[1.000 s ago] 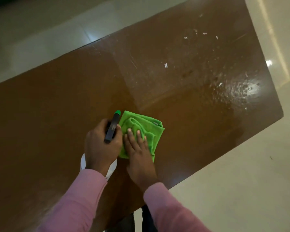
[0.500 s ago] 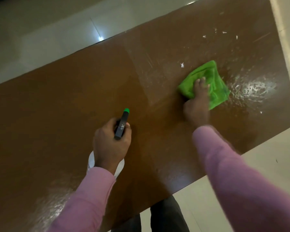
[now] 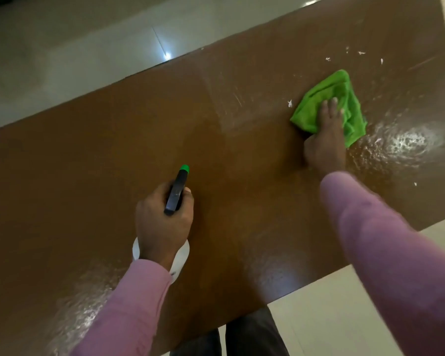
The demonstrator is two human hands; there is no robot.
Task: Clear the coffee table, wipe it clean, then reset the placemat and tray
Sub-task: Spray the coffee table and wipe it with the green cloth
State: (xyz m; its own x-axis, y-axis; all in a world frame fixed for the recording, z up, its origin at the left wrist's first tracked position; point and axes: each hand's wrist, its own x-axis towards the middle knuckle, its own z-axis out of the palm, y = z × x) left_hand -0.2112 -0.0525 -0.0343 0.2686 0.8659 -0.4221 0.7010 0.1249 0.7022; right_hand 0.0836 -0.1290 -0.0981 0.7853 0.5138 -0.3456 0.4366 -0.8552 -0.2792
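The brown coffee table (image 3: 113, 155) fills the view. My right hand (image 3: 324, 140) presses a crumpled green cloth (image 3: 316, 104) flat on the table's right part, fingers straight on top of it. My left hand (image 3: 162, 222) grips a spray bottle (image 3: 177, 192) with a black head and green nozzle; its white body shows under my wrist, near the front edge. A wet, shiny patch (image 3: 406, 145) lies just right of the cloth. No placemat or tray is in view.
Small white crumbs (image 3: 289, 103) lie left of the cloth, and more (image 3: 361, 53) at the far right. Another wet sheen (image 3: 88, 304) sits at the front left. Pale tiled floor (image 3: 88, 55) surrounds the table. My dark trouser legs (image 3: 242, 337) stand at the near edge.
My right hand slid the green cloth from beside the spray bottle out to the table's right part, next to the wet patch. The left hand kept holding the bottle in place.
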